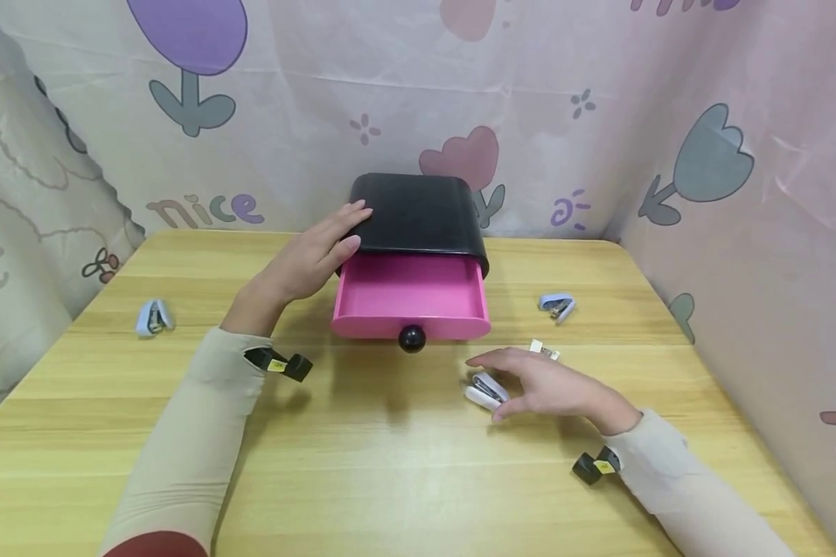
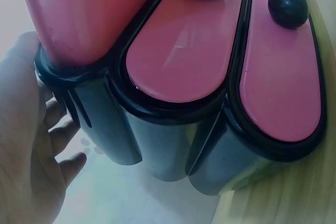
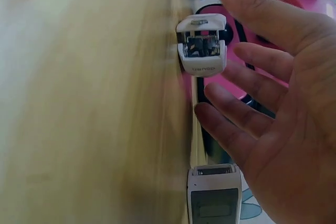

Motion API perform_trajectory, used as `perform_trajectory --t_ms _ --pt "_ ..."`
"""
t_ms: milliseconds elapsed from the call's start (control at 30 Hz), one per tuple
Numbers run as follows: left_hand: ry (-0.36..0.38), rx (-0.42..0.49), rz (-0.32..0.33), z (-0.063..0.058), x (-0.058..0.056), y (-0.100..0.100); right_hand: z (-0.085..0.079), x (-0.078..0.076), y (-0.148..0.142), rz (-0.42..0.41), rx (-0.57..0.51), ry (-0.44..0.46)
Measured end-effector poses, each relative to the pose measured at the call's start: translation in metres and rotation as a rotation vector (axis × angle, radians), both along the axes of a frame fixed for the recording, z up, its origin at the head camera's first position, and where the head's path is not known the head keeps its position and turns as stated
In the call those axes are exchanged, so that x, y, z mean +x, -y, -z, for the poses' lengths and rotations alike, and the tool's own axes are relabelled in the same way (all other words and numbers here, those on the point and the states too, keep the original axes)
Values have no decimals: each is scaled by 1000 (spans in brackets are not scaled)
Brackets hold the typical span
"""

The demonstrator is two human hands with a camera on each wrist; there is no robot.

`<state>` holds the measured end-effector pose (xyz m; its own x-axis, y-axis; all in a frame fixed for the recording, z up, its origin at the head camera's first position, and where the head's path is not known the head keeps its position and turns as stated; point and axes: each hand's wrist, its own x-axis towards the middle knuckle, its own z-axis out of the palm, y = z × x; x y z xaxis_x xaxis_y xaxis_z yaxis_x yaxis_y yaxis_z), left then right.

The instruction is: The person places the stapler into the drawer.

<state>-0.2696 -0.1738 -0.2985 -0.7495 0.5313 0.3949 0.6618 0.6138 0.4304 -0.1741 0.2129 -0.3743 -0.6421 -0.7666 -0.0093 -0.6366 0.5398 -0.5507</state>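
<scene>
A black drawer unit (image 1: 418, 213) with pink drawers and round black knobs stands at the back of the table; its top drawer (image 1: 411, 298) is pulled out. My left hand (image 1: 306, 255) rests on the unit's upper left edge, fingers extended; the left wrist view shows this hand (image 2: 31, 140) beside the unit's side wall. My right hand (image 1: 543, 383) is spread around a small white stapler (image 1: 486, 391) lying on the table. In the right wrist view, a gap shows between most fingers and that stapler (image 3: 202, 45); nothing is gripped.
Partly behind my right hand lies another small white item (image 1: 545, 350). A light blue mini stapler (image 1: 557, 305) lies to the unit's right, another light blue stapler (image 1: 155, 317) at the table's far left. Patterned curtains (image 1: 306, 116) border the wooden table (image 1: 390, 480).
</scene>
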Motion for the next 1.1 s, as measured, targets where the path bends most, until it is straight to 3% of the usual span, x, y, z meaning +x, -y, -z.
perform_trajectory --t_ms 233,633,1100 --pt "3 5 1 0 1 -1 -1 2 3 -1 41 -5" --pt "-4 2 -1 1 2 0 -6 4 0 -25 93 -127" --pt "-82 -49 -7 0 3 0 -12 3 -5 54 109 -197"
